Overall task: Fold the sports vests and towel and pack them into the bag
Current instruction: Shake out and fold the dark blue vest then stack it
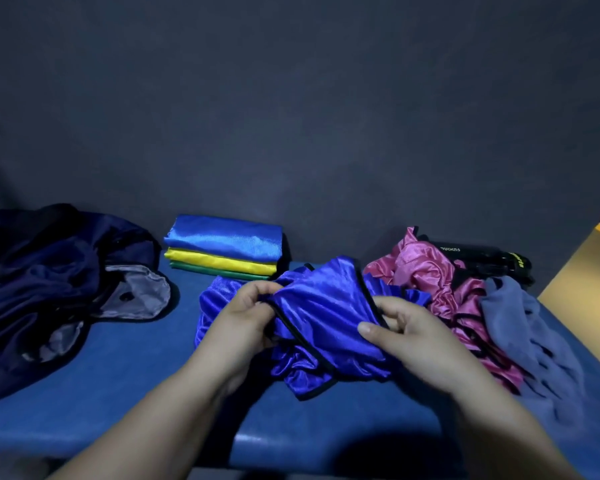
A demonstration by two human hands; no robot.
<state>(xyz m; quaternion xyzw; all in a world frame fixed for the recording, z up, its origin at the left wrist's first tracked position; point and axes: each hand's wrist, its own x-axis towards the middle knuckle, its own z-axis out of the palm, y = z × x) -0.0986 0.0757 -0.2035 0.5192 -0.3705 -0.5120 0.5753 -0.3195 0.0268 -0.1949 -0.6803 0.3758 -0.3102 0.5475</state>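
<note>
Both hands are gripping the crumpled blue vest (pixel 321 317) mid-table, left hand (pixel 246 318) pinching its left trim, right hand (pixel 404 336) its right, long axis running left-right, bag (pixel 49 282) lying far left.

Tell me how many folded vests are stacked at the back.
3: light blue vest on top, yellow vest beneath it, green vest at the bottom. Others may be hidden underneath.
</note>
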